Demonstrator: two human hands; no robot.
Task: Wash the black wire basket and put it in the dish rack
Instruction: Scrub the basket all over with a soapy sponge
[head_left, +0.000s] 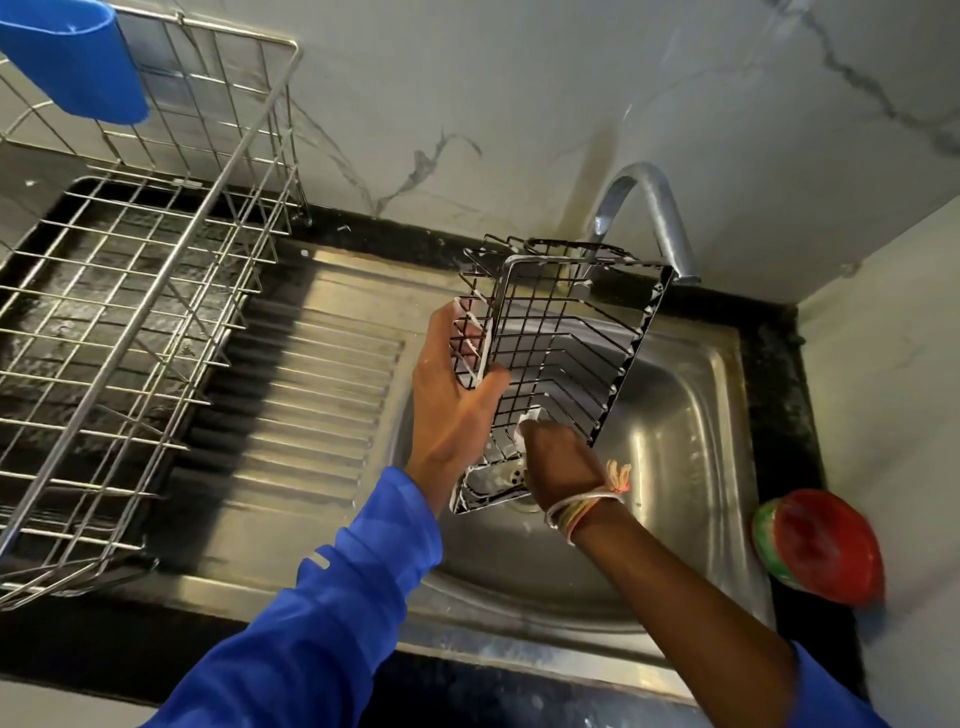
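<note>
The person stands over a steel sink (680, 426) with the black wire basket (561, 332) held up above the basin, just under the spout of the faucet (649, 208). The basket is tilted, its open side turned toward the person, one end pointing up to 1 o'clock and the other down to 7 o'clock. White suds cling to its rim and to several wires.

The left hand (452, 395) grips the basket's left wall, at 9 o'clock from its middle, thumb hooked over the wires and fingers round the back. The right hand (556, 457) reaches in at the basket's lower end, at 6 o'clock, with a white patch at its fingertips. Its fingers are hidden by the back of the hand, so I cannot tell whether it is closed on anything. Coloured thread bands (582, 509) circle that wrist.

The dish rack (156, 291), bare steel wire, sits well apart at 9 o'clock, on the black tabletop (779, 364) beyond the ribbed drainboard (311, 395). A blue cup (72, 57) hangs at its far corner, at 10 o'clock. A red and green thing (815, 545), blurred, lies by the sink's edge at 4 o'clock.
</note>
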